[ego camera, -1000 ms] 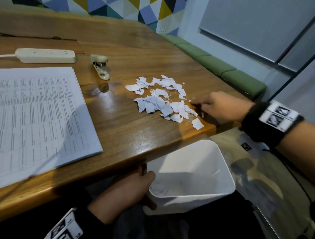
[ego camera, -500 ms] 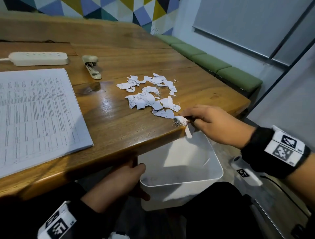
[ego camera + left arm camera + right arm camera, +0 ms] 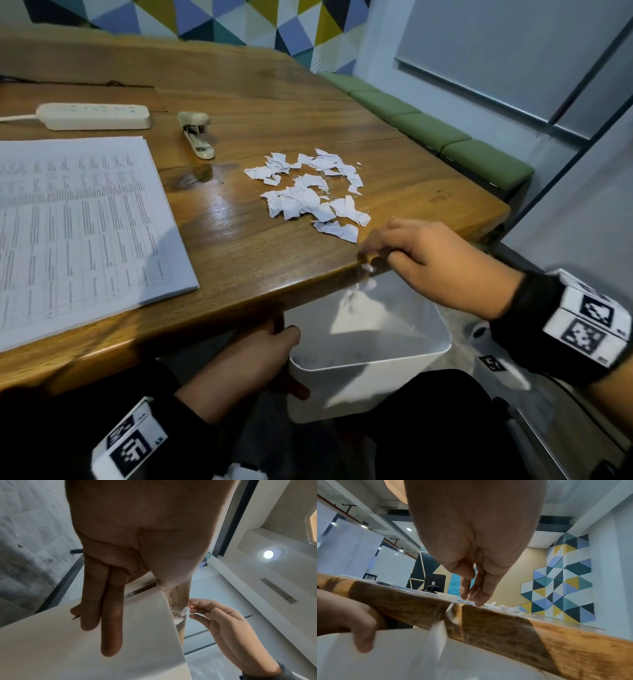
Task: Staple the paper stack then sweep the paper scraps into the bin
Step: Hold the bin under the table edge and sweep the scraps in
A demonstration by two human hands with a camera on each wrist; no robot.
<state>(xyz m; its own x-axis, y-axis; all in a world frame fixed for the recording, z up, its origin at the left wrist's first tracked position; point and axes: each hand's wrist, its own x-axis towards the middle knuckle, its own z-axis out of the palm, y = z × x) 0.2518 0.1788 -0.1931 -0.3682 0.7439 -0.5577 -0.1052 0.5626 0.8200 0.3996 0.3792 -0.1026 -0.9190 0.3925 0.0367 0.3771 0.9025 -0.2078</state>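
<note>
Torn white paper scraps point(image 3: 308, 185) lie heaped on the wooden table point(image 3: 239, 260). At the table's near edge, my right hand point(image 3: 404, 246) has relaxed fingers touching the wood, and a few scraps point(image 3: 359, 291) fall blurred from there. Just below that edge is a white bin point(image 3: 370, 363). My left hand point(image 3: 260, 359) grips its rim, with the thumb over the rim and the fingers point(image 3: 109, 615) flat on the outer wall point(image 3: 51, 649). The printed paper stack point(image 3: 78, 219) lies at the left. A beige stapler point(image 3: 197, 135) rests behind it.
A white power strip point(image 3: 94, 116) lies at the back left of the table. Green bench cushions point(image 3: 445, 137) run along the wall on the right. The table's thick front edge point(image 3: 505, 626) hangs over the bin point(image 3: 488, 662).
My right hand has dragged a few scraps from beside the pile to the near table edge, and they now drop toward the bin. My left hand keeps holding the bin.
</note>
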